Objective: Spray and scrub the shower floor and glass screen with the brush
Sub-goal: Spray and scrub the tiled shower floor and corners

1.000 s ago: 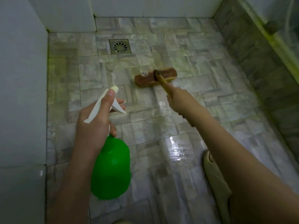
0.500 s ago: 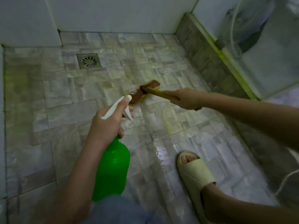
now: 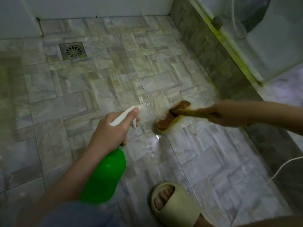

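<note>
My left hand [image 3: 111, 130] grips the white trigger head of a green spray bottle [image 3: 105, 176], nozzle aimed at the floor just left of the brush. A wooden scrub brush [image 3: 172, 117] with yellow bristles rests bristles-down on the wet stone-pattern shower floor [image 3: 82, 89]. My right hand [image 3: 224, 113] holds its wooden handle, reaching in from the right. The glass screen [image 3: 270, 38] rises on a low tiled kerb along the right side.
A square metal drain [image 3: 73, 51] sits at the far left of the floor. My foot in a beige slipper [image 3: 172, 203] stands at the bottom centre. White walls close the back and left. A white cord [image 3: 285, 166] hangs at the right edge.
The brush has been pulled nearer and to the right across the floor, away from the drain. The spray bottle followed, staying left of the brush. My view swung right, showing the glass screen.
</note>
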The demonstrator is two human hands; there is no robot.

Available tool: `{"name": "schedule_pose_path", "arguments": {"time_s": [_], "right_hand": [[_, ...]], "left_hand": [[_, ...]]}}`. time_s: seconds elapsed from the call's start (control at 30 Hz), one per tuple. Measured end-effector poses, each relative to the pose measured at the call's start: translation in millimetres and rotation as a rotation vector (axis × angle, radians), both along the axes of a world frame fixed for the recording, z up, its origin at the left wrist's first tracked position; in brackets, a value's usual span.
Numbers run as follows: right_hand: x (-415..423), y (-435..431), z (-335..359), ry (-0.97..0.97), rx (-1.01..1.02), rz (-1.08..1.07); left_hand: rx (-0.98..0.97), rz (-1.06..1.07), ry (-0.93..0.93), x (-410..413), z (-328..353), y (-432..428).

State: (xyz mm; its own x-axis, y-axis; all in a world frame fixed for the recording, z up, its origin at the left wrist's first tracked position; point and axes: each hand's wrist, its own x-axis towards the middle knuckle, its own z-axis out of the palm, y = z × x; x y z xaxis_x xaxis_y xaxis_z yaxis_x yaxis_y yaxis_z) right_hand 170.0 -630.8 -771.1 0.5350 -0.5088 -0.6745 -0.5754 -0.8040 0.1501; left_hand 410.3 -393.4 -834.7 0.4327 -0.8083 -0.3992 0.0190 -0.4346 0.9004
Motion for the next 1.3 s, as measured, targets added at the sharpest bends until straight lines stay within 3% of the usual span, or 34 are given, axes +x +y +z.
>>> {"name": "schedule_pose_path", "arguments": {"time_s": [0.27, 0.43, 0.63, 0.83, 0.93, 1.07, 1.23, 1.3], "right_hand": [[11.7, 3.5, -37.8, -0.291, 0.005, -0.118], [-52.8, 26.8, -22.8, -0.156, 0.01, -0.141], [4.7, 12.4, -50.4, -0.365, 0.008, -0.209], [-68.4, 67.8, -48.9, -0.344, -0.026, -0.305], [-43.6, 44.7, -56.2, -0.397, -0.021, -0.261], [-6.8, 3.6, -65.9, -0.408, -0.069, -0.315], [-80.0, 81.1, -55.2, -0.326, -0.121, -0.415], [-71.4, 65.1, -59.9, -0.382, -0.129, -0.412]], "left_hand": [[0.046, 0.024, -0.069, -27.4, -6.2, 4.8], [0.063, 0.054, -0.059, -18.0, -1.7, -2.9], [0.029, -0.003, -0.046, -9.1, 18.8, -38.6], [0.014, -0.121, -0.082, -15.1, 40.5, -75.2], [0.024, -0.171, -0.098, -33.5, 38.0, -90.0], [0.012, -0.123, -0.073, -56.7, 25.8, -101.5], [0.004, -0.066, -0.061, -75.6, 25.3, -105.2], [0.016, -0.068, -0.068, -82.0, 25.0, -110.4]]}}
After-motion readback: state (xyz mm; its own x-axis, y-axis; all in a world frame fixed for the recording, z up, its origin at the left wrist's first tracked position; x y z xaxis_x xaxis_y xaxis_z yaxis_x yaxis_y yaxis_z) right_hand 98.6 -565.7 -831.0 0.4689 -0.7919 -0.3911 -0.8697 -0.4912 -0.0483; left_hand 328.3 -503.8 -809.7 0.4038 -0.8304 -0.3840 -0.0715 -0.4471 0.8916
